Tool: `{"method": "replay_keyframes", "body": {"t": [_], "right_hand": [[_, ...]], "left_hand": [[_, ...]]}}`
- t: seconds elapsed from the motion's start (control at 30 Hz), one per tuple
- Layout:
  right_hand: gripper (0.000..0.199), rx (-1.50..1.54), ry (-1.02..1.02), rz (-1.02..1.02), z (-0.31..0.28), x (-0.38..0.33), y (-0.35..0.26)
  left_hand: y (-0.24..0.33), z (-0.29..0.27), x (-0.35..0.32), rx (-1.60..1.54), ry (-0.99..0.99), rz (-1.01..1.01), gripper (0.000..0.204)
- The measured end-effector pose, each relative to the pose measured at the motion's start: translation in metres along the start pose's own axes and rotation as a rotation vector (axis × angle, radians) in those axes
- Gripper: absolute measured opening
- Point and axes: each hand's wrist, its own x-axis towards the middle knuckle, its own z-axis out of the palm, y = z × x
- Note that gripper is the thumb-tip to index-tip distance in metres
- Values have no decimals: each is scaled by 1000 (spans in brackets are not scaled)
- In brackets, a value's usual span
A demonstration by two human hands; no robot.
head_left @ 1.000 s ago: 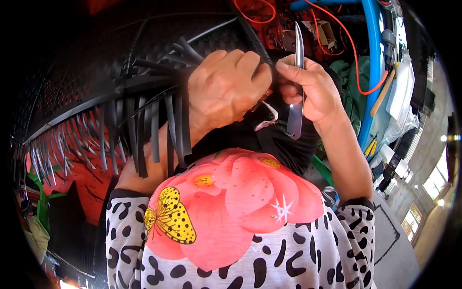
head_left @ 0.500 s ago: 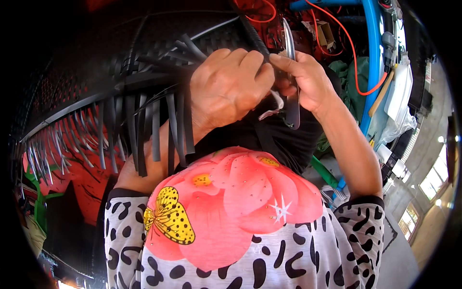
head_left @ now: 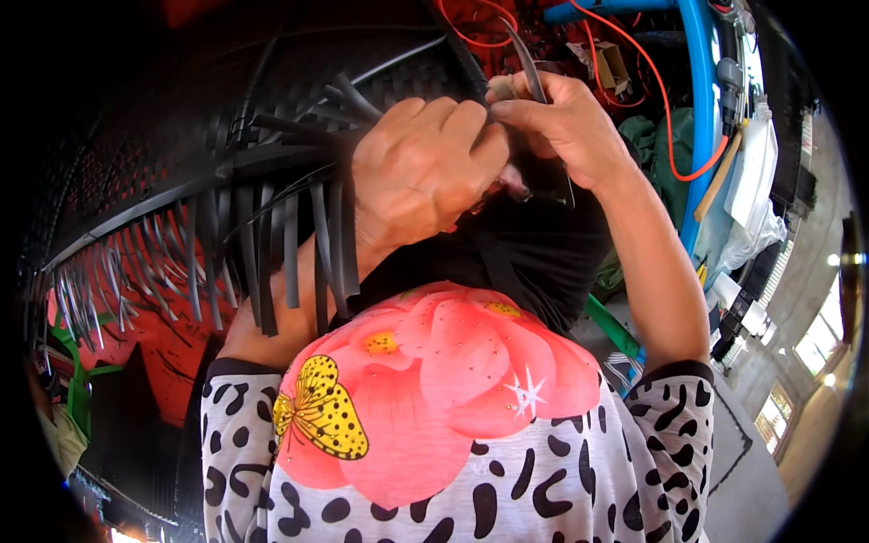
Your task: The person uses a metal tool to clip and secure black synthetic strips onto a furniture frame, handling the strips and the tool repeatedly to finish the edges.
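Note:
My right hand (head_left: pixel 575 131) pinches a flat dark plastic strip (head_left: pixel 528 59) between thumb and fingers. The strip curves upward out of the grip; a beige wrap covers one fingertip. Close beside it, my left hand (head_left: pixel 421 167) is closed with the knuckles up, next to the corner of a black woven panel (head_left: pixel 353 90). What its curled fingers hold is hidden beneath them. Loose black strips (head_left: pixel 290 244) hang from the panel's edge over my left forearm, and several shorter ends stick out by the left wrist.
A blue tube frame (head_left: pixel 701 109) rises at the right, with an orange cord (head_left: pixel 665 109) looping past it. Behind my right hand lies a small cardboard box (head_left: pixel 612 68). White plastic bags (head_left: pixel 756 195) hang beyond the tube. Red material (head_left: pixel 163 362) shows below the strips at left.
My right hand has shifted slightly up and left, and its strip has turned, now arcing up to the left. My left hand has barely moved, rolling a little.

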Motion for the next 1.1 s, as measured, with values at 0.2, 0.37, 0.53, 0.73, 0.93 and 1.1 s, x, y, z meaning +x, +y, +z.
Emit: {"method": "replay_keyframes", "body": {"t": [0.2, 0.37, 0.53, 0.73, 0.93, 1.1], "right_hand": [[14, -51, -125, 33, 1, 14, -4], [14, 4, -86, -29, 2, 16, 3], [18, 22, 48, -57, 3, -2, 4], [31, -129, 72, -335, 1, -15, 18], [13, -594, 183, -335, 14, -28, 1], [8, -611, 396, -605, 23, -35, 15]], "left_hand": [[-1, 0, -2, 25, 20, 0, 24], [-1, 0, -1, 18, 11, 8, 24], [-1, -3, 0, 21, 12, 7, 23], [-1, -1, 0, 9, 4, 7, 23], [-1, 1, -2, 3, 10, -16, 24], [1, -4, 0, 25, -33, -16, 26]]}}
